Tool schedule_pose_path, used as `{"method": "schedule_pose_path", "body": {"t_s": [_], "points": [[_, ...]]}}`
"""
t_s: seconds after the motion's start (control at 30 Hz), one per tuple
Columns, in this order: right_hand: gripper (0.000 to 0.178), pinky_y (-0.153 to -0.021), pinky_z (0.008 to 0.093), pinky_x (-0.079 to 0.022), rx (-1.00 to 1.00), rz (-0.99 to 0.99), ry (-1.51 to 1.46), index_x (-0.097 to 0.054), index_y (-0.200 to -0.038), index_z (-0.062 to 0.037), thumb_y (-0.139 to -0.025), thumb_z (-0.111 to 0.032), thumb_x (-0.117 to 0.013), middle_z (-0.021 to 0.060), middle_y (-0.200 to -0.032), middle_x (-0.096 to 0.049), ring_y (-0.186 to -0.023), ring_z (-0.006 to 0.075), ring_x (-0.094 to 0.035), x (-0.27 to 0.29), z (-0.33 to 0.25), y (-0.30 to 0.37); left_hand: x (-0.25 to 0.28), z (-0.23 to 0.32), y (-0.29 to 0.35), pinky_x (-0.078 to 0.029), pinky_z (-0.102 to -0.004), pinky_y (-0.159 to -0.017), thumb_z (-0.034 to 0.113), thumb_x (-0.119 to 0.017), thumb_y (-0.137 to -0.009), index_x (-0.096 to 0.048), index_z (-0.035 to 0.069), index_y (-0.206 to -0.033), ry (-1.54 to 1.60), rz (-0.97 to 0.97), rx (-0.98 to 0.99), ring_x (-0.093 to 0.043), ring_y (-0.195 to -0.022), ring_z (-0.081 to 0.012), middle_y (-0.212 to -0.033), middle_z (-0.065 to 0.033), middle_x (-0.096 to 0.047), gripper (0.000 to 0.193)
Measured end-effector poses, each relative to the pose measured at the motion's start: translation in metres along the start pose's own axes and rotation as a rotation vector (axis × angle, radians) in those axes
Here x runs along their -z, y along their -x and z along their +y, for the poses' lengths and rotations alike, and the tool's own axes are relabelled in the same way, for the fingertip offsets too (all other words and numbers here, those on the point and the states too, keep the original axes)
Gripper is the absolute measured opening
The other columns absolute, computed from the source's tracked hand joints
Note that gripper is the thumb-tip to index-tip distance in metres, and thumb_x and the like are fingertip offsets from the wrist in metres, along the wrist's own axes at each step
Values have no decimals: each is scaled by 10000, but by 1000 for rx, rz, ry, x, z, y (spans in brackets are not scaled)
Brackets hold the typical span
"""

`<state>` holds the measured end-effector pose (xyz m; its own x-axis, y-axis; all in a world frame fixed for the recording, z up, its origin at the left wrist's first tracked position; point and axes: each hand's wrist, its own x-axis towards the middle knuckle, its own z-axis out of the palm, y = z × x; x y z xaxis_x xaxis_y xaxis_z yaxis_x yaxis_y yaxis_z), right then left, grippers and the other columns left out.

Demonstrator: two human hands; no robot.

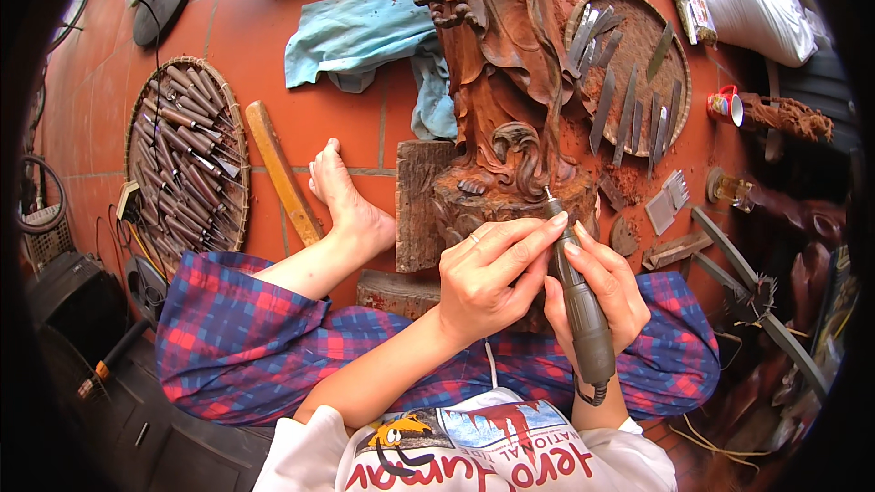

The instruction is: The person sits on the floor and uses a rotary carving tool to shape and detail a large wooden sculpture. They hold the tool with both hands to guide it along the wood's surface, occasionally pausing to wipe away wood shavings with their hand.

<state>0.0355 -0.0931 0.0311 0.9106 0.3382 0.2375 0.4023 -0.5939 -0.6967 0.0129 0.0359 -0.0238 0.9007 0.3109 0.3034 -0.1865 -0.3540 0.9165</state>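
Note:
In front of me lies a carved reddish-brown wooden statue (506, 27), with draped folds and a scrolled base close to my hands. A dark handheld rotary carving tool (588, 323) slants across my right hand (615, 292), whose fingers are wrapped along its body. Its thin metal tip meets or nearly meets the carved base; exact contact is too small to tell. My left hand (483, 278) is closed, with its fingertips pressed together against the tool's front end. The tool's cord drops from its back end beside my right wrist.
At left, a round woven tray (187, 159) holds several wooden-handled chisels, beside a wooden mallet (278, 173). Wood blocks (424, 205) and a blue cloth (360, 36) lie near the statue. A basket of flat blades (670, 55), a red mug (725, 107) and a brush (668, 202) are at right.

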Motion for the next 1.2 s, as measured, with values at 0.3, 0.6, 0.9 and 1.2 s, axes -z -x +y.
{"method": "schedule_pose_path", "body": {"t_s": [0.3, 0.6, 0.9, 1.2], "points": [[396, -819, 351, -562, 9, 6, -32, -694, -1057, -3, -680, -34, -812, 240, -1074, -671, -933, 309, -693, -9, -3, 3, 8, -1, 4, -551, -301, -665, -45, -708, -717, -706, 62, -1105, -25, 2, -9, -684, -775, -218, -938, -76, -694, 402], [388, -827, 350, -555, -20, 11, -20, -692, -1050, 0, -684, -42, -811, 223, -1066, -678, -926, 304, -691, -3, 0, 6, 3, 2, 3, -543, -306, -666, -62, -717, -695, -726, 54, -1056, -5, -2, 19, -680, -757, -233, -917, -100, -700, 379], [386, -835, 352, -552, -31, 8, -38, -693, -1047, 2, -681, -36, -807, 222, -1064, -678, -942, 297, -690, -7, -3, 4, 5, -1, 5, -551, -308, -683, -36, -708, -730, -701, 61, -1116, 3, -5, 31, -683, -791, -227, -942, -82, -685, 398], [390, -834, 356, -550, -24, 16, -13, -689, -1048, -3, -680, -43, -809, 219, -1064, -679, -943, 303, -690, -4, -1, 7, 4, 3, 3, -560, -310, -687, -77, -700, -713, -716, 53, -1089, 23, -21, 43, -694, -789, -235, -923, -112, -696, 398]]}}
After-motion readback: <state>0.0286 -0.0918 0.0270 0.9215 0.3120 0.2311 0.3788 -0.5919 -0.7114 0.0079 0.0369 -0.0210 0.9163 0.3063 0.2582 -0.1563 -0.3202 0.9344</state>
